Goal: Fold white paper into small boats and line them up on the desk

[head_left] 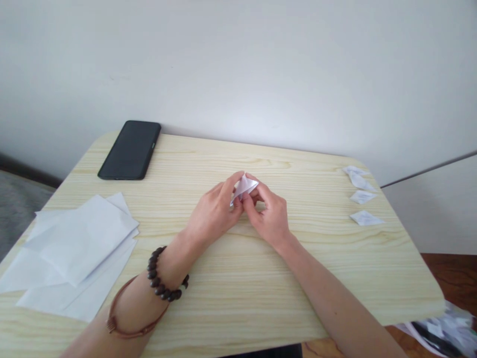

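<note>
Between my two hands, over the middle of the table, is a small folded piece of white paper (245, 186) with pointed corners and creased layers. My left hand (218, 206) pinches its left side, thumb low and fingers at the top. On the right side, my right hand (267, 209) grips it with thumb and fingers, close against the left fingertips. Parts of the lower folds are hidden behind the fingers. A dark beaded bracelet (156, 278) and a brown cord (112, 318) circle my left wrist and forearm.
Loose white paper sheets (85, 238) overlap at the table's left. A black phone (130, 149) lies at the back left. Several folded paper pieces (365, 218) line the right side of the wooden table (238, 298). A wall (261, 74) borders the back; a container of paper scraps (447, 325) stands below right.
</note>
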### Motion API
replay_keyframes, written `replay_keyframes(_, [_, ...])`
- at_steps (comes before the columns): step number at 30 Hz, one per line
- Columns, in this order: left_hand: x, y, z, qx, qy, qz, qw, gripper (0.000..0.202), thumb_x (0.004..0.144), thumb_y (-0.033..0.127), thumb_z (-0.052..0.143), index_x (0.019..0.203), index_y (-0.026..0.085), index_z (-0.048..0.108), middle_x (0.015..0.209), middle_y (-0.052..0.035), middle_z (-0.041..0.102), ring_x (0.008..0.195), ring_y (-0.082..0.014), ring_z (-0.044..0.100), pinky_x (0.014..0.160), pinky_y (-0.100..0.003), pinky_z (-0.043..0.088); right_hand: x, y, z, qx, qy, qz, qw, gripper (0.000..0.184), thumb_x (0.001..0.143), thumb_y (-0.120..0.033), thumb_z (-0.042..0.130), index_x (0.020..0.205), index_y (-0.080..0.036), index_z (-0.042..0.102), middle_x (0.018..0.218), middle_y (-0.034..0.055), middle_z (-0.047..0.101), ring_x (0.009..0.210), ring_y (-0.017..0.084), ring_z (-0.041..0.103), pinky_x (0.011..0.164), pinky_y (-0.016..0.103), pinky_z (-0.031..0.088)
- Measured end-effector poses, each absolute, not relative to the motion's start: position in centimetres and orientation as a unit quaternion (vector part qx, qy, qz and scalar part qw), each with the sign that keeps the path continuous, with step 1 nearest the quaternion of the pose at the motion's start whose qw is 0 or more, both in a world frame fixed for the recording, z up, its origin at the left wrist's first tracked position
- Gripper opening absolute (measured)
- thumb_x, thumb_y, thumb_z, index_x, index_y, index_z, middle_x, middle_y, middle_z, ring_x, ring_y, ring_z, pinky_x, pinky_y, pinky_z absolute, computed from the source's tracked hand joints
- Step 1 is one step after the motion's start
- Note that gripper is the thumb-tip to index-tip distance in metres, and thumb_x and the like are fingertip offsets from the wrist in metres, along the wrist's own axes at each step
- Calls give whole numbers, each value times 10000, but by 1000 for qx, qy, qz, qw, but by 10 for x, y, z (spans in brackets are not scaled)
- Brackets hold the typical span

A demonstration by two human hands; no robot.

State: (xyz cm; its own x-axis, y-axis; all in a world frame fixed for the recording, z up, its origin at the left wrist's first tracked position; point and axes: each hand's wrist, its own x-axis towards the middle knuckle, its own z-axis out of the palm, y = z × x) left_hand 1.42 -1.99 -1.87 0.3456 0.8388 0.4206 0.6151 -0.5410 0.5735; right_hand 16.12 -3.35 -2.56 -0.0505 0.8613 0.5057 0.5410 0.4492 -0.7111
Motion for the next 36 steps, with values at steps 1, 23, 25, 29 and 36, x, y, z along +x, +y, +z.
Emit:
replay_keyframes(1, [15, -20, -18, 805, 452, 350, 162, 477, 844, 114, 487, 1314, 176, 434, 1179, -100, 652, 1032, -204, 648, 902, -331, 528, 160, -33, -25, -495, -708, 160, 479, 311, 851, -190, 525, 1148, -226, 610, 704, -29, 661, 606, 115, 611, 626, 223, 512])
replay_keyframes(23, [15, -20, -20, 779, 492, 365, 132, 449, 830, 122, 460, 1278, 133, 483, 1118, -113, 654, 791, -153, 651, 701, -262, 519, 161, -28, -29, -408, -775, 87, 474, 342, 899, -178, 483, 1235, -207, 543, 877, 30, 703, 699, 120, 642, 722, 246, 548])
replay_keyframes(25, [15, -20, -19, 789, 486, 357, 116, 399, 840, 120, 444, 1230, 125, 530, 1048, -107, 682, 786, -163, 652, 672, -255, 499, 161, -28, -30, -404, -775, 88, 478, 358, 901, -194, 485, 1255, -223, 528, 874, 21, 701, 703, 120, 642, 726, 249, 550])
replay_keyframes(29, [13, -22, -17, 812, 489, 309, 81, 242, 880, 143, 422, 956, 157, 651, 736, -41, 705, 565, -130, 598, 526, -227, 389, 162, -28, -31, -411, -767, 97, 483, 408, 886, -199, 512, 1292, -230, 484, 770, -27, 663, 656, 100, 615, 703, 220, 539])
replay_keyframes(36, [17, -23, -15, 795, 540, 276, 22, 131, 877, 262, 517, 850, 164, 599, 676, -44, 704, 548, -166, 636, 490, -237, 350, 161, -28, -30, -463, -722, 60, 510, 392, 804, -145, 519, 1184, -239, 519, 617, -82, 560, 529, 83, 547, 594, 185, 496])
